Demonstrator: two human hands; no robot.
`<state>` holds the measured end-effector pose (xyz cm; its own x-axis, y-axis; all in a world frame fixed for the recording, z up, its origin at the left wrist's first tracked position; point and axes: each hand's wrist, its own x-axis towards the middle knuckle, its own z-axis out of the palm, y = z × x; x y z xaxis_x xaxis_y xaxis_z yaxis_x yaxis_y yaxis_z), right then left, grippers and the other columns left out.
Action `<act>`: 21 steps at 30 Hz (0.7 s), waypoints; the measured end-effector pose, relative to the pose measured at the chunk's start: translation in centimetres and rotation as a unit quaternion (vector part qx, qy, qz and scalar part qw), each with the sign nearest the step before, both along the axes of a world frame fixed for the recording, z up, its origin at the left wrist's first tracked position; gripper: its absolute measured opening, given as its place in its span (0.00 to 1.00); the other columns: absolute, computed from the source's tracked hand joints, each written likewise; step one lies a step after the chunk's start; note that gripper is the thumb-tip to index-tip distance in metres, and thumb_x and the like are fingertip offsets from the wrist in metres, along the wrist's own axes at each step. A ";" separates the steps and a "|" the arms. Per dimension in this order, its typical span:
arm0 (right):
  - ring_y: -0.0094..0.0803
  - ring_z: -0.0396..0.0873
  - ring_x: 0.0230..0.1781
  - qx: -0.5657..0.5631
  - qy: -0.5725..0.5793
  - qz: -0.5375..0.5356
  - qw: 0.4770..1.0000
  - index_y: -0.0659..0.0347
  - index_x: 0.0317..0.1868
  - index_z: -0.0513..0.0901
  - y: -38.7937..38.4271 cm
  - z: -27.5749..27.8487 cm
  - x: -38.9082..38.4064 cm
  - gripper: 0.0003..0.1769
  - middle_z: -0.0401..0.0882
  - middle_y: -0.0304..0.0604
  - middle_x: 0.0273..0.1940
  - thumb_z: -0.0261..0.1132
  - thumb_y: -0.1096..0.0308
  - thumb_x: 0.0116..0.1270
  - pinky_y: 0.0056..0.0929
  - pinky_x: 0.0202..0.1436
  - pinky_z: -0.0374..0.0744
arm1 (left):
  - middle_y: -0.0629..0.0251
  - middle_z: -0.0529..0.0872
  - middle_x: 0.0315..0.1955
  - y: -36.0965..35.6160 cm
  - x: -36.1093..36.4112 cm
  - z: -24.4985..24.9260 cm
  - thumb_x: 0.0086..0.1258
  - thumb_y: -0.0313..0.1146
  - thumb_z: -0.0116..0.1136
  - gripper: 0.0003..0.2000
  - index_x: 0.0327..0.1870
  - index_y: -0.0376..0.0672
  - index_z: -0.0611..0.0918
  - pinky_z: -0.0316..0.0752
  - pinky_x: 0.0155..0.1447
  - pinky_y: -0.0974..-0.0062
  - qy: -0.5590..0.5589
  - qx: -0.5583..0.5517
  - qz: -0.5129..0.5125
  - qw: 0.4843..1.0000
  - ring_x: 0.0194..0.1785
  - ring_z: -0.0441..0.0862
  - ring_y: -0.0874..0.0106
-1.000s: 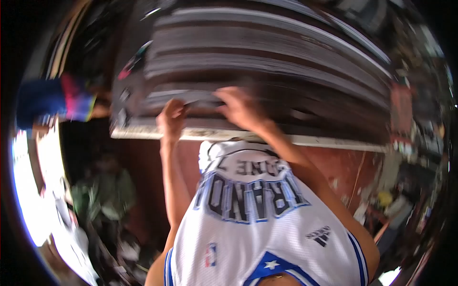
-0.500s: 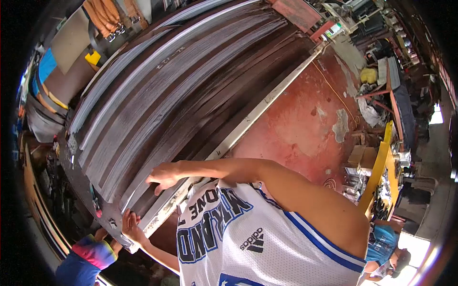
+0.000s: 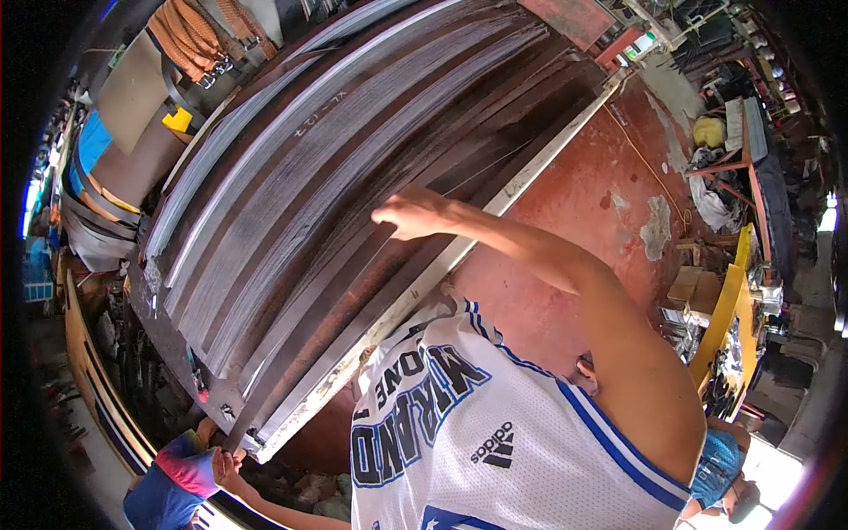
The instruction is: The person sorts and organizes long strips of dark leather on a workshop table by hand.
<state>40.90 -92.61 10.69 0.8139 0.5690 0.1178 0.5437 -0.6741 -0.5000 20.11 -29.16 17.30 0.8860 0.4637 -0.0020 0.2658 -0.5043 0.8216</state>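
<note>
Long dark leather strips [image 3: 265,208] lie side by side in bundles across the table [image 3: 163,340], with pale chalk writing on one. Past the table's near corner, my left hand [image 3: 228,468] is closed around the end of a dark leather strip [image 3: 300,331]. The strip runs diagonally up along the table's front edge toward my right hand [image 3: 413,215]. That hand is closed over the strips near mid-table, its fingertips bent down at the same strip. Parts of its grip are hidden by the hand itself.
Brown braided belts [image 3: 190,40] with buckles hang at the upper left. A pale rail [image 3: 530,177] edges the table beside a worn red floor [image 3: 574,230]. One person in a colourful shirt [image 3: 177,477] is near the left corner; another in blue [image 3: 717,464] is at lower right.
My right hand has moved up and right along the strips, its fingers now closed. My left hand has moved down past the table corner, drawing out the strip's end.
</note>
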 end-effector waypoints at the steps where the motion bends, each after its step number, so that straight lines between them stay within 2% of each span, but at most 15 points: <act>1: 0.43 0.84 0.24 0.005 -0.014 -0.009 1.000 0.63 0.30 0.78 -1.6 -0.1 -0.1 0.11 0.81 0.51 0.23 0.70 0.70 0.49 0.40 0.27 0.80 | 0.70 0.83 0.31 -0.4 0.6 0.0 0.67 0.30 0.61 0.12 0.51 0.40 0.83 0.70 0.29 0.84 0.005 0.002 -0.009 1.000 0.27 0.77 0.79; 7: 0.41 0.84 0.26 -0.028 -0.008 -0.016 0.999 0.63 0.32 0.80 -5.8 0.6 -0.9 0.11 0.81 0.50 0.24 0.70 0.72 0.47 0.39 0.29 0.81 | 0.70 0.83 0.31 -2.0 4.7 -0.5 0.67 0.30 0.61 0.12 0.50 0.41 0.83 0.71 0.29 0.84 0.030 0.010 -0.059 0.998 0.27 0.77 0.79; 12: 0.40 0.83 0.26 0.015 -0.042 -0.034 0.998 0.61 0.33 0.79 -7.7 0.1 -0.8 0.13 0.81 0.48 0.25 0.72 0.72 0.46 0.37 0.29 0.80 | 0.70 0.83 0.31 -1.9 7.9 -0.2 0.67 0.31 0.61 0.12 0.50 0.41 0.83 0.71 0.29 0.84 0.053 0.024 -0.088 0.994 0.27 0.77 0.79; 15: 0.36 0.83 0.25 0.005 -0.055 -0.041 0.998 0.58 0.34 0.78 -7.3 -0.2 -0.9 0.14 0.82 0.43 0.26 0.72 0.72 0.47 0.36 0.29 0.79 | 0.70 0.83 0.31 -1.6 9.7 0.0 0.67 0.31 0.61 0.12 0.50 0.41 0.83 0.71 0.29 0.84 0.069 0.031 -0.102 0.992 0.27 0.77 0.79; 18: 0.34 0.83 0.26 0.026 -0.120 -0.034 0.992 0.56 0.34 0.79 -6.0 -1.4 -0.7 0.12 0.83 0.41 0.28 0.70 0.70 0.48 0.34 0.27 0.80 | 0.70 0.83 0.31 -1.2 11.5 0.0 0.67 0.31 0.61 0.12 0.50 0.42 0.83 0.71 0.29 0.84 0.088 0.036 -0.117 0.989 0.27 0.77 0.79; 21: 0.35 0.83 0.26 0.021 -0.106 -0.031 0.994 0.56 0.35 0.79 -5.1 -2.8 -0.6 0.13 0.82 0.41 0.29 0.71 0.70 0.46 0.34 0.27 0.80 | 0.70 0.83 0.31 -0.5 13.0 0.1 0.67 0.31 0.61 0.11 0.50 0.42 0.83 0.71 0.29 0.84 0.108 0.041 -0.127 0.985 0.27 0.77 0.79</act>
